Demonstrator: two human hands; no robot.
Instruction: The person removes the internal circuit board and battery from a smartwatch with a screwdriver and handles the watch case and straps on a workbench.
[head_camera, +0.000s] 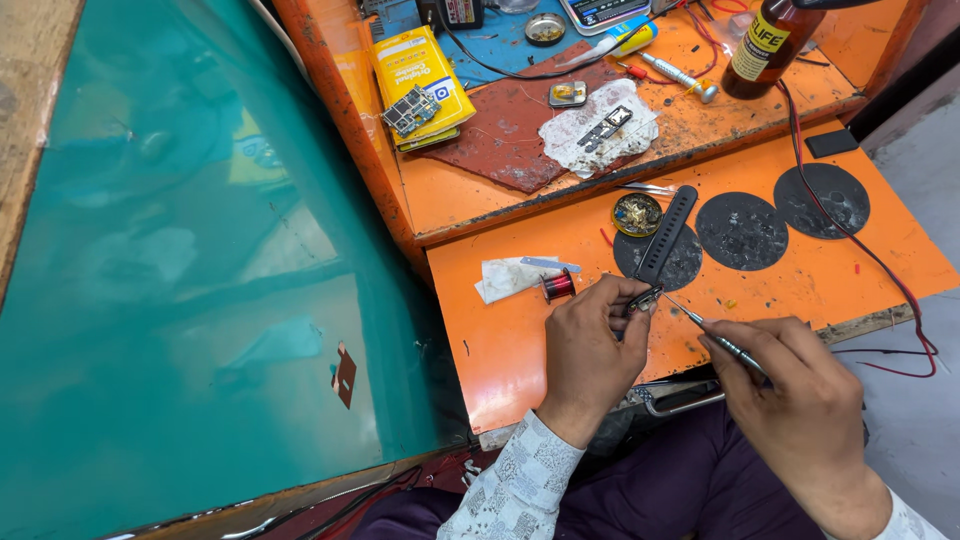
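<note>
Bench: orange worktop (800, 285), scratched
On it: red wire spool (558, 285), white paper scrap (505, 277), three black round pads (741, 231), round tin of parts (637, 214)

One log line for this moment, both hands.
left hand: pinching black watch strap end | right hand: holding thin metal tool, tip at strap | surface: orange workbench

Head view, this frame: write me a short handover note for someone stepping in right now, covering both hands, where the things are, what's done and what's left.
Left hand: pinches the end of a black watch strap low over the orange bench; the strap runs up across a dark round pad.
Right hand: grips a thin metal tool, tip at the strap end between the left fingers.
Nearby: red wire spool and white paper left of the hands, round tin of small parts by the strap.
Done: strap end held and tool placed on it.
Left: the work at the strap end; how far along, I cannot tell.
</note>
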